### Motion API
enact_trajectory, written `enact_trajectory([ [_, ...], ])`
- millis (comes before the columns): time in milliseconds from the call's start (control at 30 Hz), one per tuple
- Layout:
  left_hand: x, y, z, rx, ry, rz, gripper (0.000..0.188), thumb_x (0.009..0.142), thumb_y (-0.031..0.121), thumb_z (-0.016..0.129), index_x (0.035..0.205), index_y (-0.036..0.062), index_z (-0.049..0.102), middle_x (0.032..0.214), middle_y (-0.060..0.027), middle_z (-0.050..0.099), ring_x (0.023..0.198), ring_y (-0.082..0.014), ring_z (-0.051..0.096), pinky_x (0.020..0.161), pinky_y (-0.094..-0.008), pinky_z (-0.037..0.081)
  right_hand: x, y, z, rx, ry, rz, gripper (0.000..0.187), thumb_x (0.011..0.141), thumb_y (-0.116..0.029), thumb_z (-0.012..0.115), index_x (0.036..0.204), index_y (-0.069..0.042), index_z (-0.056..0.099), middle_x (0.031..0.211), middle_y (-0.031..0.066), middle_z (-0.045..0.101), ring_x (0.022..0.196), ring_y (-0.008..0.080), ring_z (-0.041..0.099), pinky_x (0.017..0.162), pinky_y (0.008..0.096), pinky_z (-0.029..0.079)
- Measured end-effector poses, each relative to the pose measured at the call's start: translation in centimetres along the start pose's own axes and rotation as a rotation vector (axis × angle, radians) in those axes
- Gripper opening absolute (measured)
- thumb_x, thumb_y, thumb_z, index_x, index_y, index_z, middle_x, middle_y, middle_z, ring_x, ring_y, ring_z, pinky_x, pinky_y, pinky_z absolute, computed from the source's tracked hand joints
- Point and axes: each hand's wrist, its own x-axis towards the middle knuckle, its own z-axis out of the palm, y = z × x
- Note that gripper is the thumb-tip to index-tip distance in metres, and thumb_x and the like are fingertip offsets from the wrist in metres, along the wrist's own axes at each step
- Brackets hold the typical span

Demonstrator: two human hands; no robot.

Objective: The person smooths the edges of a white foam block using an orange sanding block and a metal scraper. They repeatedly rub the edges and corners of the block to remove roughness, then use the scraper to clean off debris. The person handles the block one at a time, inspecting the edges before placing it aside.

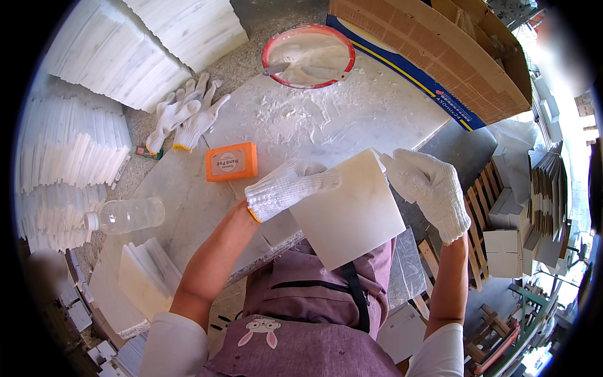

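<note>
A square white stone tile (352, 210) is tilted in front of me above the table's front edge. My left hand (292, 187), in a white knitted glove, grips its left edge with the thumb lying over the face. My right hand (430, 188), gloved alike, is closed at the tile's far right corner; what its fingers hold, if anything, I cannot make out. An orange block-shaped hand pad (232, 162) lies left of my left hand. Beyond the tile stands a red-rimmed bowl (308, 56) of white paste, with a flat metal blade (320, 71) across it.
White smears mark the stone tabletop (264, 119). Spare white gloves (187, 116) and a clear plastic bottle (133, 215) lie at left, near tall stacks of white tiles (72, 138). More tiles (147, 270) stand at near left. A large cardboard box (433, 53) occupies the far right.
</note>
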Motion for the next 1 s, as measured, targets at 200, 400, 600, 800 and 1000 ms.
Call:
enact_trajectory([
  [200, -0.1, 0.0, 0.0, 0.043, 0.013, 0.046, 0.037, 0.091, 0.034, 0.068, 0.108, 0.0021, 0.068, 0.095, 0.0009, 0.067, 0.089, -0.0055, 0.057, 0.079, -0.0234, 0.047, -0.1, 0.9, -0.2, 0.313, -0.011, -0.045, 0.060, 0.086, -0.031, 0.071, 0.132, 0.004, 0.055, 0.107, 0.0123, 0.069, 0.093, 0.0138, 0.064, 0.081, 0.0271, 0.051],
  [400, -0.4, 0.3, -0.6, 0.080, -0.036, 0.032, 0.040, 0.092, 0.039, 0.066, 0.102, 0.0004, 0.068, 0.089, 0.0024, 0.063, 0.084, -0.0056, 0.052, 0.077, -0.0238, 0.044, 0.5, 4.5, -1.1, 0.625, 0.042, 0.021, 0.062, 0.087, -0.036, 0.068, 0.132, 0.004, 0.052, 0.104, 0.0102, 0.062, 0.090, 0.0128, 0.059, 0.077, 0.0266, 0.050],
  [600, -0.4, 0.1, -0.7, 0.134, -0.017, 0.056, 0.042, 0.092, 0.040, 0.065, 0.099, -0.0010, 0.069, 0.083, 0.0040, 0.059, 0.080, -0.0052, 0.048, 0.071, -0.0242, 0.041, 3.3, 6.4, -1.4, 0.417, 0.267, -0.110, 0.036, 0.088, -0.021, 0.068, 0.119, -0.005, 0.060, 0.102, 0.0029, 0.064, 0.094, 0.0110, 0.059, 0.083, 0.0276, 0.049],
  [800, -0.2, 0.0, -0.7, 0.183, 0.028, 0.059, 0.043, 0.090, 0.041, 0.067, 0.091, -0.0019, 0.068, 0.075, 0.0060, 0.053, 0.073, -0.0046, 0.043, 0.064, -0.0244, 0.039, 8.7, 7.8, -0.3, -0.024, 0.523, -0.172, 0.036, 0.085, -0.021, 0.070, 0.117, -0.007, 0.060, 0.102, 0.0094, 0.068, 0.092, 0.0219, 0.065, 0.081, 0.0339, 0.051],
  [1000, -0.5, 0.2, -0.4, 0.184, 0.100, 0.046, 0.045, 0.087, 0.042, 0.071, 0.069, 0.0042, 0.056, 0.067, 0.0080, 0.039, 0.066, -0.0045, 0.034, 0.055, -0.0266, 0.033, 9.7, 7.8, 1.8, -0.381, 0.747, -0.180, 0.052, 0.080, -0.018, 0.074, 0.129, -0.009, 0.057, 0.114, 0.0160, 0.068, 0.099, 0.0320, 0.067, 0.085, 0.0404, 0.054],
])
